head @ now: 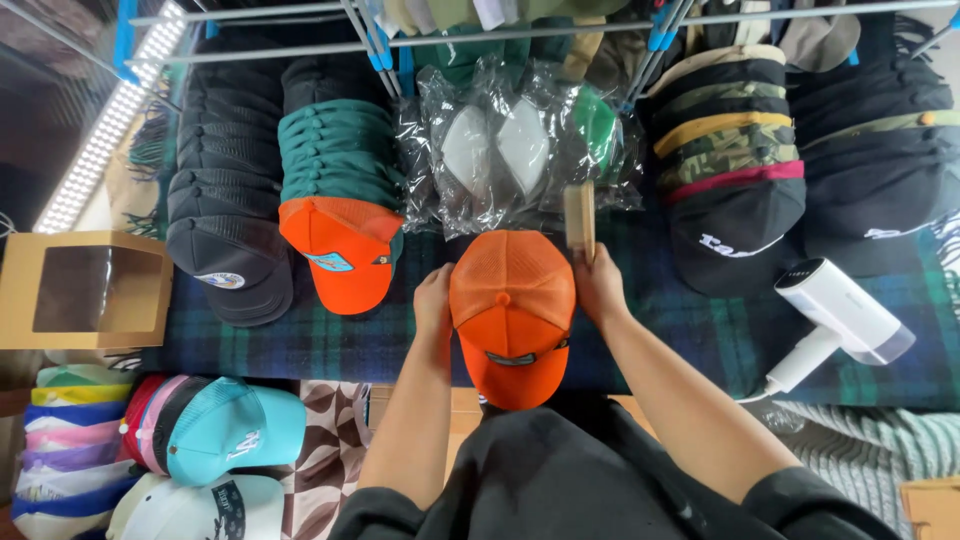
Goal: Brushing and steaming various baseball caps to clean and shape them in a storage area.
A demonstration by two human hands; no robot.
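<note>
Orange mesh-backed cap, held at both sides over the plaid-covered surface.

Left hand closed on the cap's left edge; right hand at its right edge, also gripping an upright wooden brush. Cap sits brim toward the person, at the surface's front edge. Behind it: clear plastic bags of caps. To the left: a stack of teal caps topped by an orange one, and a black stack. To the right: mixed dark caps and a white handheld steamer. Lower left: a turquoise cap.
</note>
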